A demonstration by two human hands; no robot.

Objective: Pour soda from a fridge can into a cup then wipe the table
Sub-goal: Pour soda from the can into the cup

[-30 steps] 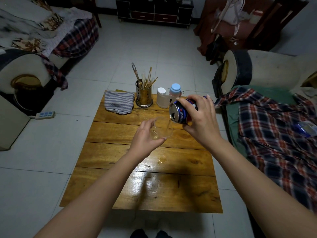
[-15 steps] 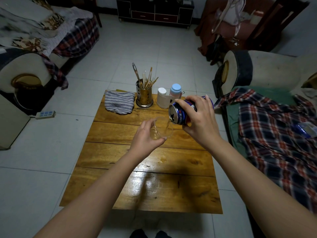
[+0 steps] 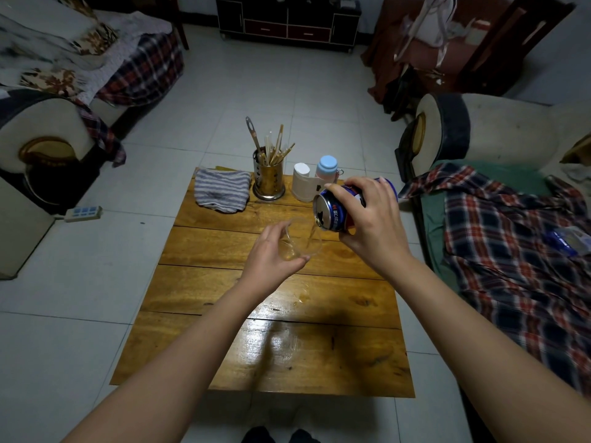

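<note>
Below, a glossy plank table (image 3: 224, 314) on pale tiles, left grip (image 3: 271, 260) around cup (image 3: 300, 241), right grip (image 3: 374, 225) around tilted can (image 3: 332, 212) (sofas alongside).

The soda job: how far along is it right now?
Done: the can is out and open. In hand: the right hand tips it over the clear cup, which the left hand holds; a thin stream runs in and little has collected. Left: wiping the table; the striped cloth lies untouched.

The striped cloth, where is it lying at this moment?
In the head view the striped cloth lies at the far left corner of the wooden table, just left of the metal utensil holder.
</note>
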